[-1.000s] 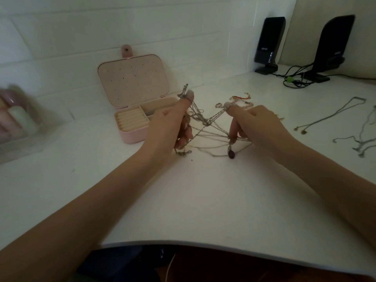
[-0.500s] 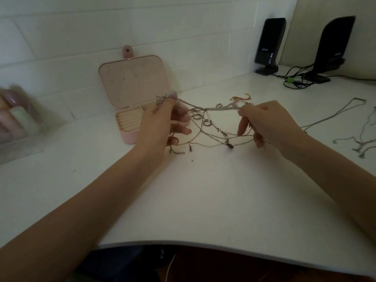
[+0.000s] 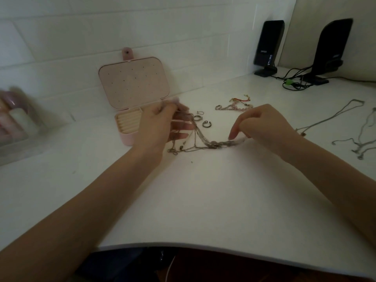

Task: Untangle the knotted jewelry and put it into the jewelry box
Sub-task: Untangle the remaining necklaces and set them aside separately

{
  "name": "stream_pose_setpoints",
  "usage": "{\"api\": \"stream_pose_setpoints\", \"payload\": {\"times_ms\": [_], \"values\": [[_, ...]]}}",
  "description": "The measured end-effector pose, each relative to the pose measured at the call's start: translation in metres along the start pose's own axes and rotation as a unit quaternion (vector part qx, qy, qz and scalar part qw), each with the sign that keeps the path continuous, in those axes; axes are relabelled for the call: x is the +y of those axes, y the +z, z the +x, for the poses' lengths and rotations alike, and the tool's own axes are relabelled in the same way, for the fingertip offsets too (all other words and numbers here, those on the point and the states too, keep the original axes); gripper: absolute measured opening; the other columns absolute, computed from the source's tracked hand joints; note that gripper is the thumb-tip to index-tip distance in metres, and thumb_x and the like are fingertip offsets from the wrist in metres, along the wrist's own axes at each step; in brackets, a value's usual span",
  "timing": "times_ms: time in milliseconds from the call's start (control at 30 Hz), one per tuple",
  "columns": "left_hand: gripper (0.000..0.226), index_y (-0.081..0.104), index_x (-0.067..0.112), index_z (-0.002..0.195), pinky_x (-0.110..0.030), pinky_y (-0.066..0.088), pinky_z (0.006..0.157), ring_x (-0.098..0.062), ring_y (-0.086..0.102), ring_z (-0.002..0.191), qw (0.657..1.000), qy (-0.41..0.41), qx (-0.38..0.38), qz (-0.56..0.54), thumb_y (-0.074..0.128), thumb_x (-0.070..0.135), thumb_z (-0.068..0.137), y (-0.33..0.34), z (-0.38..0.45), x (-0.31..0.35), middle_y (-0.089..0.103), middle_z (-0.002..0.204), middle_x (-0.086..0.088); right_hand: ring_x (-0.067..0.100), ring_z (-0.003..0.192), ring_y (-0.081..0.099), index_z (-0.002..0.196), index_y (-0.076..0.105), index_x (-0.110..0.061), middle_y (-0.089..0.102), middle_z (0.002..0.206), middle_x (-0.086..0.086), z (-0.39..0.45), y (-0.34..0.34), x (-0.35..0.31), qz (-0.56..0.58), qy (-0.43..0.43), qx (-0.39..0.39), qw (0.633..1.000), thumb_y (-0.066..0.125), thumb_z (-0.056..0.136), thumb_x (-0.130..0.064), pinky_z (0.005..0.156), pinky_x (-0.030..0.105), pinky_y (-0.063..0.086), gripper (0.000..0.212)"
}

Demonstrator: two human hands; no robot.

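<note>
Left hand (image 3: 160,123) pinches one end of the tangled cluster of thin silver chains (image 3: 200,142) between thumb and curled fingers, just in front of the open pink jewelry box (image 3: 133,98), though blur hides the exact contact. Right hand (image 3: 262,124) has its fingers curled down on the other end of the tangle, apparently nipping a strand close to the white tabletop (image 3: 203,200). Between the two hands the chains sag, with the knotted part lying low on the tabletop nearer the right hand.

These chains look light, limp and very fine, so they will likely slip through a loose pinch and tighten if pulled hard; fingertip holds right next to the knot, with gentle spreading, seem the safer way. Small pendants dangling near the left wrist may snag.

Three small silver rings (image 3: 203,120) lie on the tabletop just beyond the tangle, and a pink beaded bracelet with red cord (image 3: 234,106) lies farther back. More loose silver chains (image 3: 345,127) lie well apart at the right. Two black speakers (image 3: 268,45) stand at the back.
</note>
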State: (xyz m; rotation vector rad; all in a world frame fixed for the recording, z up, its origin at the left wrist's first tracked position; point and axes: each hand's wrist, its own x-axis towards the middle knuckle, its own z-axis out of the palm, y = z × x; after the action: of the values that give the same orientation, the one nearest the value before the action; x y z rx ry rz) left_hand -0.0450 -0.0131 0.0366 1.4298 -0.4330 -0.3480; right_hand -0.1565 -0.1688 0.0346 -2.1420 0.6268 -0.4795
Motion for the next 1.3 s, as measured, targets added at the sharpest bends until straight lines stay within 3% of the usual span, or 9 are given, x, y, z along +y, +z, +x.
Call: {"api": "stream_pose_setpoints", "payload": {"times_ms": [100, 167, 267, 400, 600, 800, 1000, 1167, 1300], "values": [[0.012, 0.065, 0.010, 0.087, -0.019, 0.047, 0.045, -0.010, 0.065, 0.057, 0.998, 0.025, -0.046, 0.022, 0.056, 0.010, 0.095, 0.001, -0.001, -0.004, 0.068, 0.071, 0.000, 0.018, 0.053, 0.042, 0.063, 0.074, -0.023, 0.069, 0.087, 0.008, -0.005, 0.004, -0.003, 0.033, -0.050, 0.014, 0.998, 0.048, 0.076, 0.002, 0.047, 0.020, 0.036, 0.037], [0.006, 0.064, 0.010, 0.087, -0.018, 0.047, 0.046, -0.009, 0.066, 0.059, 0.996, 0.030, -0.080, 0.034, 0.062, 0.004, 0.089, 0.002, -0.002, -0.006, 0.069, 0.070, 0.001, 0.014, 0.051, 0.043, 0.076, 0.074, -0.022, 0.065, 0.077, 0.006, -0.007, 0.008, -0.006, 0.062, -0.074, 0.003, 0.995, 0.056, 0.084, -0.004, 0.048, 0.019, 0.036, 0.026], [0.013, 0.064, 0.011, 0.086, -0.017, 0.049, 0.051, -0.010, 0.067, 0.064, 0.991, 0.038, -0.124, 0.043, 0.071, 0.001, 0.080, 0.005, -0.004, -0.010, 0.070, 0.069, 0.000, 0.004, 0.067, 0.063, 0.095, 0.071, -0.018, 0.072, 0.084, -0.004, -0.008, 0.019, -0.005, 0.084, -0.093, -0.067, 0.990, 0.066, 0.088, -0.017, 0.059, 0.012, 0.045, 0.008], [0.013, 0.065, 0.013, 0.080, -0.016, 0.047, 0.053, -0.007, 0.062, 0.060, 0.988, 0.043, -0.138, 0.052, 0.073, 0.004, 0.076, 0.006, -0.004, -0.012, 0.068, 0.067, 0.000, -0.003, 0.060, 0.064, 0.093, 0.071, -0.010, 0.073, 0.072, -0.002, -0.008, 0.025, -0.002, 0.124, -0.101, -0.081, 0.984, 0.066, 0.087, -0.010, 0.057, 0.004, 0.043, 0.007], [0.010, 0.066, 0.015, 0.081, -0.014, 0.034, 0.043, -0.003, 0.048, 0.049, 0.990, 0.026, -0.098, 0.102, 0.065, 0.020, 0.089, 0.005, -0.003, -0.009, 0.066, 0.063, 0.008, 0.015, 0.077, 0.070, 0.084, 0.066, -0.009, 0.071, 0.074, 0.001, -0.003, 0.013, -0.002, 0.215, -0.068, -0.073, 0.972, 0.059, 0.092, -0.009, 0.083, 0.027, 0.057, 0.011], [0.031, 0.067, 0.014, 0.073, -0.013, 0.028, 0.036, -0.007, 0.039, 0.038, 0.982, 0.047, -0.085, 0.159, 0.057, 0.034, 0.094, 0.006, -0.006, -0.010, 0.059, 0.051, 0.006, 0.020, 0.063, 0.066, 0.083, 0.049, -0.008, 0.063, 0.064, 0.007, -0.003, 0.008, -0.013, 0.446, 0.054, -0.115, 0.886, 0.039, 0.099, -0.007, 0.074, 0.034, 0.060, 0.019], [0.040, 0.062, 0.011, 0.075, -0.014, 0.028, 0.036, -0.012, 0.046, 0.036, 0.988, 0.013, -0.089, 0.128, 0.050, 0.043, 0.095, 0.009, -0.010, -0.008, 0.065, 0.059, 0.003, 0.013, 0.050, 0.040, 0.076, 0.044, -0.012, 0.036, 0.057, 0.001, -0.003, 0.009, -0.012, 0.422, 0.056, -0.141, 0.894, 0.043, 0.096, -0.011, 0.050, 0.025, 0.048, 0.019], [0.050, 0.060, 0.017, 0.064, -0.016, 0.021, 0.038, -0.012, 0.045, 0.038, 0.991, -0.058, -0.076, 0.097, 0.041, 0.050, 0.096, 0.008, -0.007, -0.004, 0.056, 0.056, 0.004, 0.010, 0.050, 0.030, 0.078, 0.048, -0.014, 0.031, 0.057, -0.005, -0.002, 0.007, -0.006, 0.343, 0.019, -0.139, 0.929, 0.064, 0.088, -0.022, 0.053, 0.023, 0.041, 0.020], [0.051, 0.057, 0.016, 0.064, -0.014, 0.023, 0.037, -0.013, 0.042, 0.039, 0.989, -0.092, -0.092, 0.066, 0.045, 0.058, 0.091, 0.006, -0.004, -0.006, 0.051, 0.055, 0.002, 0.007, 0.051, 0.030, 0.083, 0.061, -0.015, 0.032, 0.054, -0.007, -0.008, 0.011, -0.005, 0.161, -0.086, -0.139, 0.973, 0.075, 0.070, -0.036, 0.056, 0.022, 0.035, 0.028]]}}
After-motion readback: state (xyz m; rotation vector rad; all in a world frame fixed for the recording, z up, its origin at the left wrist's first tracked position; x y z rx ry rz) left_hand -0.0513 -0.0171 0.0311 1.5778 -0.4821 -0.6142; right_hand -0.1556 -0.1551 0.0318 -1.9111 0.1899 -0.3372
